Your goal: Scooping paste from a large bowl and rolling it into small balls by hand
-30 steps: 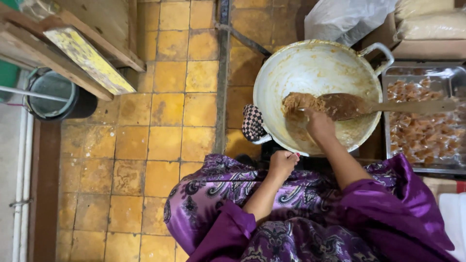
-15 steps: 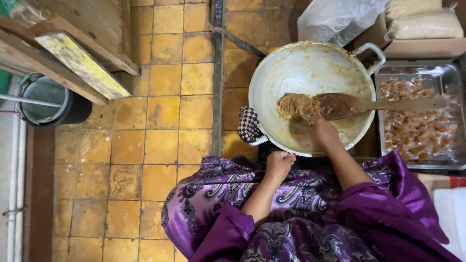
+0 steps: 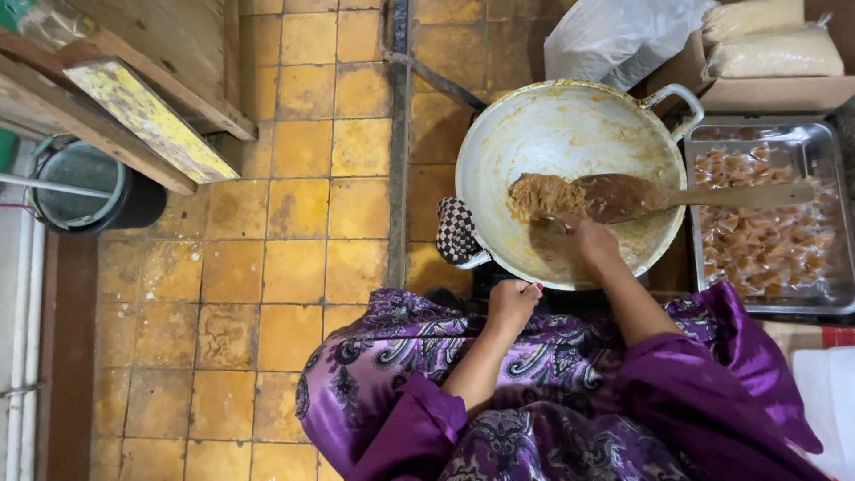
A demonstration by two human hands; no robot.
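Observation:
A large pale wok (image 3: 570, 125) sits on the floor in front of me, smeared inside. A mound of brown paste (image 3: 539, 194) lies near its middle, beside the blade of a wooden spatula (image 3: 659, 196) whose handle points right over the rim. My right hand (image 3: 586, 239) reaches into the wok, its fingertips pinched at the near edge of the paste. My left hand (image 3: 514, 303) is curled closed just outside the wok's near rim, above my purple patterned lap. A checkered cloth (image 3: 456, 232) wraps the wok's left handle.
A steel tray (image 3: 712, 276) of several wrapped brown sweets lies right of the wok. Behind it are a cardboard box with filled bags (image 3: 770, 40) and a plastic bag (image 3: 614, 36). Wooden planks (image 3: 151, 116) and a dark bucket (image 3: 85, 187) stand at left on yellow floor tiles (image 3: 267, 267).
The view has shifted slightly. My right hand stays at the paste with only small finger movement. The left hand and the spatula have not moved.

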